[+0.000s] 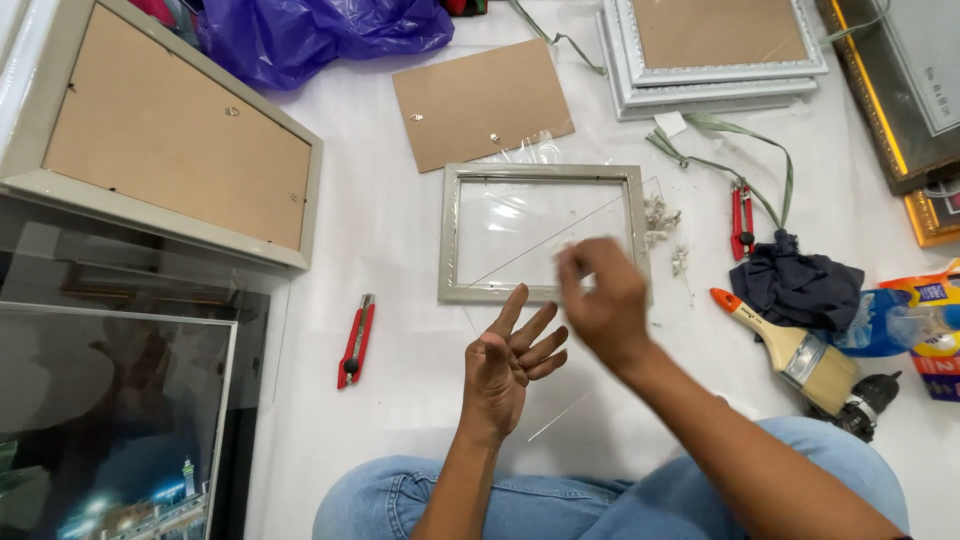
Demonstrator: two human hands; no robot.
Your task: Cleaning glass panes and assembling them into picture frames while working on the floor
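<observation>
Taking the small grey rectangular picture frame [545,232] as the landmark and reading from the left: well to its left a red utility knife [356,340] is lying on the white floor [390,230], and just beyond its far edge a brown rectangular backing board [482,102] is resting. The frame itself is lying flat, back upward, its long axis running left to right across the view, with a clear glass pane [540,235] sitting askew in and over it, one edge cutting diagonally across the opening. Just nearer than the frame, the left hand [508,362] is hovering palm up, fingers spread and empty. The right hand [600,295] is hanging over the frame's near right corner, blurred, fingertips seeming to be bunched together; whether they are pinching anything I cannot tell. Judging from this, the pane wants squaring to the opening, handled by its edges only, and lowered level. Right of the frame a wooden-handled paintbrush [790,352] is lying.
</observation>
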